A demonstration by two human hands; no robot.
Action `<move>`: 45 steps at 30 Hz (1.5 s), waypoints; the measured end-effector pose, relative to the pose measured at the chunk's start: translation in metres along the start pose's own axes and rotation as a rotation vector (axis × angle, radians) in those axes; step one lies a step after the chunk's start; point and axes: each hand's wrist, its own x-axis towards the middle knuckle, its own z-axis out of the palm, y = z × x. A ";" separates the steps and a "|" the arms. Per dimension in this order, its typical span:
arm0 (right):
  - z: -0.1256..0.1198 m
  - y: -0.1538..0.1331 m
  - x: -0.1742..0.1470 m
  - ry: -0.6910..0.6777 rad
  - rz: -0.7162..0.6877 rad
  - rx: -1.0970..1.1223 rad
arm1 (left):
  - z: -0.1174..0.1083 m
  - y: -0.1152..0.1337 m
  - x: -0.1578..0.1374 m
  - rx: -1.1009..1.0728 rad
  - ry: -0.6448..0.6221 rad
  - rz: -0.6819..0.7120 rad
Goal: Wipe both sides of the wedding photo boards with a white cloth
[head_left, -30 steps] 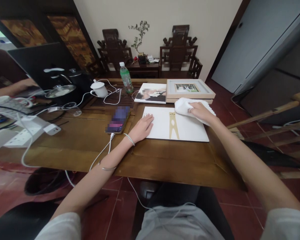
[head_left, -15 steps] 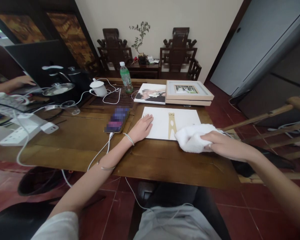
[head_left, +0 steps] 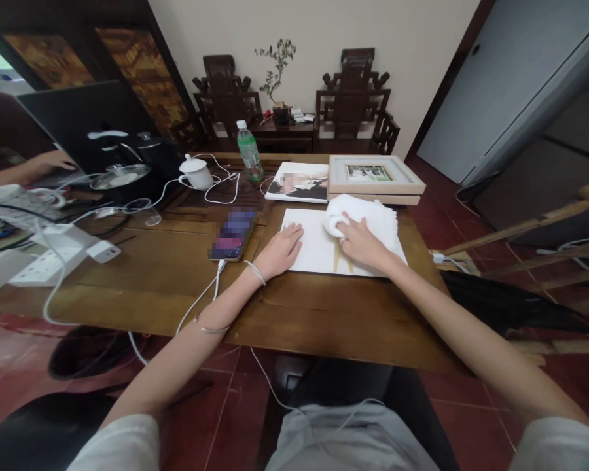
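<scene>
A white board [head_left: 314, 252] lies flat on the wooden table in front of me. Across its left edge rests my left hand [head_left: 283, 250], open, fingers stretched out and pressing lightly on the surface. My right hand [head_left: 362, 242] grips a bunched white towel [head_left: 373, 219], which covers the board's upper right part. Below the towel, two tan legs of a flat figure [head_left: 342, 263] show on the board; the figure's top is hidden.
Behind the board lie a photo print [head_left: 299, 182] and stacked picture frames [head_left: 377, 173]. Left of it are a phone [head_left: 233, 234] on a cable, a green bottle [head_left: 250, 154], a lidded cup [head_left: 196, 174] and a power strip [head_left: 53, 258]. Another person's hand [head_left: 53, 159] is beside a laptop.
My right hand has moved the towel left and away from me, from the board's lower right corner onto its upper part, covering the figure's top. My left hand stays in place.
</scene>
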 end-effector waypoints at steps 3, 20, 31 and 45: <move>0.002 -0.030 -0.028 -0.118 -0.141 -0.085 | 0.001 0.001 0.000 0.003 0.003 0.004; -0.017 -0.013 -0.001 -0.122 -0.147 -0.074 | 0.002 -0.002 0.000 -0.028 0.012 -0.010; 0.012 -0.055 -0.033 -0.129 -0.202 -0.257 | 0.004 -0.002 0.001 -0.026 0.031 0.019; -0.010 -0.024 -0.012 -0.094 -0.189 -0.159 | 0.002 -0.001 0.000 -0.026 0.010 -0.006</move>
